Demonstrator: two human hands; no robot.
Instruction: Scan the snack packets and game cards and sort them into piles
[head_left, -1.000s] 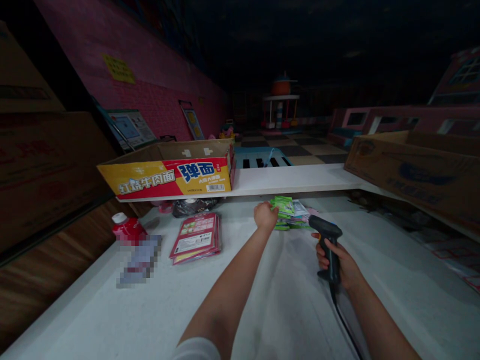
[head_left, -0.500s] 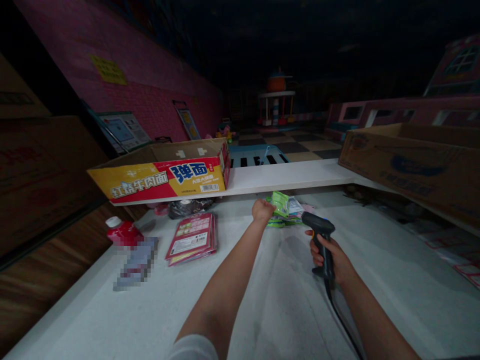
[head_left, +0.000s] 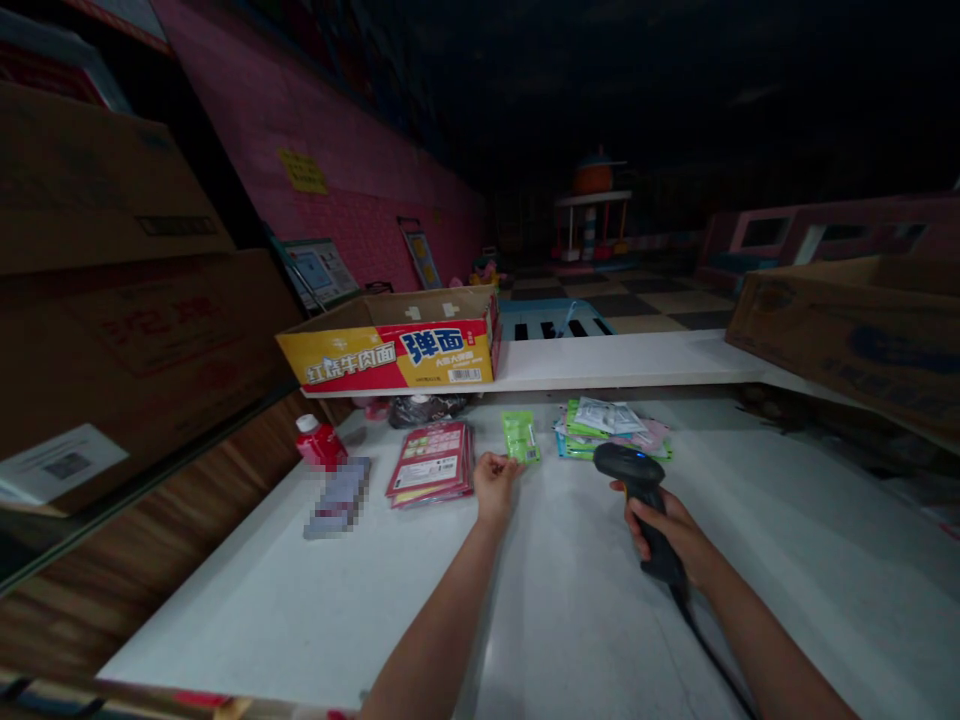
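Note:
My left hand (head_left: pixel 496 482) pinches the lower edge of a small green packet (head_left: pixel 519 436) over the white counter (head_left: pixel 570 600). My right hand (head_left: pixel 671 530) is wrapped round the handle of a black barcode scanner (head_left: pixel 652 540), its head pointing left and a cable running down toward me. Just beyond the scanner lies a loose pile of packets (head_left: pixel 600 428), green, pink and silvery white. Left of the green packet is a stack of red flat packages (head_left: pixel 433 463) in clear wrapping.
A red bottle with a white cap (head_left: pixel 321 443) and a blurred-out flat item (head_left: pixel 339 500) sit at the left. On the raised white shelf (head_left: pixel 615 362) stand a yellow-and-red carton (head_left: pixel 390 350) and a brown carton (head_left: pixel 832 320). Large cardboard boxes (head_left: pixel 142 330) are stacked far left.
My left hand has drawn the green packet left, away from the pile. The scanner stays in my right hand, near the pile. The view has turned slightly left.

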